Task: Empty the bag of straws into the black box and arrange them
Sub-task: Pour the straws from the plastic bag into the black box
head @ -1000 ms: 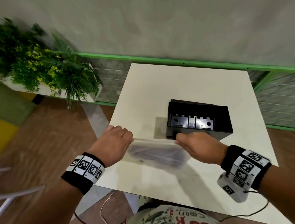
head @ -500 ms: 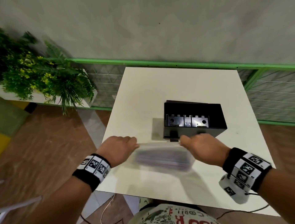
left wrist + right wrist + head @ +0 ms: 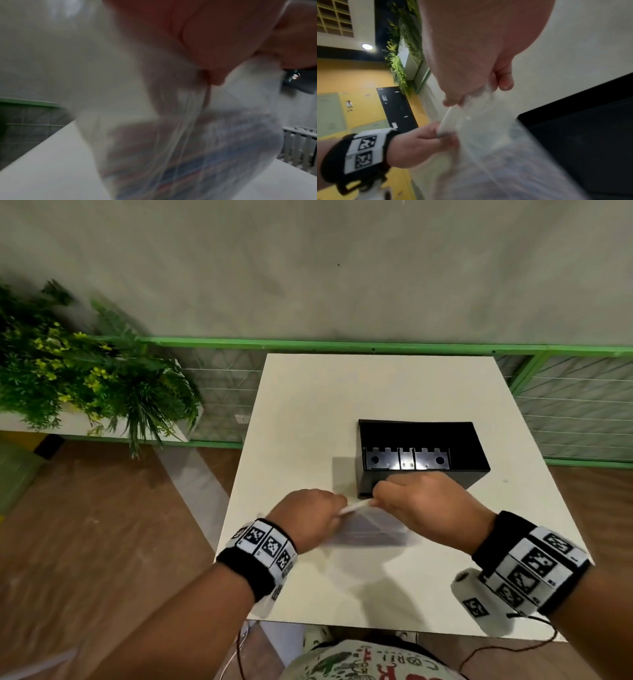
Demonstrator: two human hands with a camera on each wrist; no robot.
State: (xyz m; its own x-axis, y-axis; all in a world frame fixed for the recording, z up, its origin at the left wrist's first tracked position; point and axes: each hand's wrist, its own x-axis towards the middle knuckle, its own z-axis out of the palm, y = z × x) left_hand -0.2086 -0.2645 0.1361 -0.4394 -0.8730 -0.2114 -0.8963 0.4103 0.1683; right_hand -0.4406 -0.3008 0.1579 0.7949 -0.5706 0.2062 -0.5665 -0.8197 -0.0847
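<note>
A clear plastic bag of straws (image 3: 371, 530) hangs just above the white table (image 3: 342, 405), in front of the black box (image 3: 423, 455). My left hand (image 3: 310, 517) pinches the bag's top edge at its left end. My right hand (image 3: 423, 503) pinches the same edge just to the right, close to the box's near wall. The bag (image 3: 496, 155) sags below both hands, and coloured straws (image 3: 197, 169) show blurred through the plastic. The box stands open-topped with a notched divider inside and no straws visible in it.
A green railing (image 3: 376, 347) runs behind the table's far edge. A planter of green foliage (image 3: 78, 371) stands on a white ledge at the left. Wooden floor lies to the left of the table.
Both hands have come close together along the bag's top edge, and the bag has been lifted and bunched towards the box's front.
</note>
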